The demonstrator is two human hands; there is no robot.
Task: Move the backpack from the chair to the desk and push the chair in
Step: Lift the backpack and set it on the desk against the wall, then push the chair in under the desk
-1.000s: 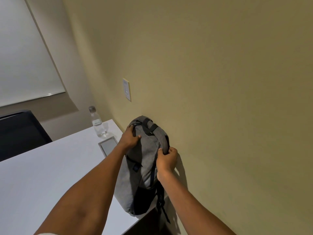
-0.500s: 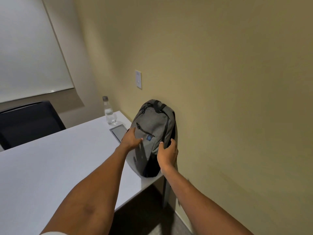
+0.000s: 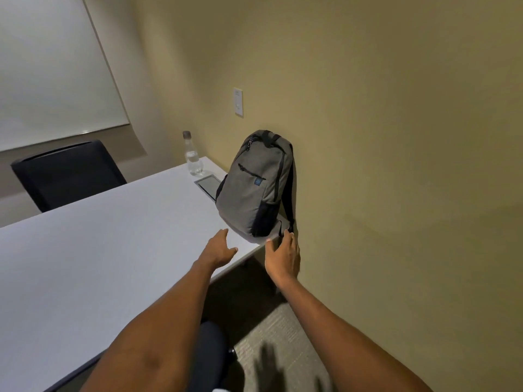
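The grey backpack stands upright on the far right corner of the white desk, leaning against the beige wall. Its black strap hangs down at the desk edge. My left hand hovers open over the desk just short of the backpack's base. To its right, my right hand is open beside the desk corner, fingertips close to the hanging strap; I cannot tell if they touch. A dark chair seat shows below my left forearm, partly hidden.
A clear water bottle and a flat grey panel sit behind the backpack. Another dark chair stands at the desk's far side. A white wall plate is above. Grey carpet lies below.
Both hands have let go of the backpack and drawn back toward me. The backpack stays upright against the wall.
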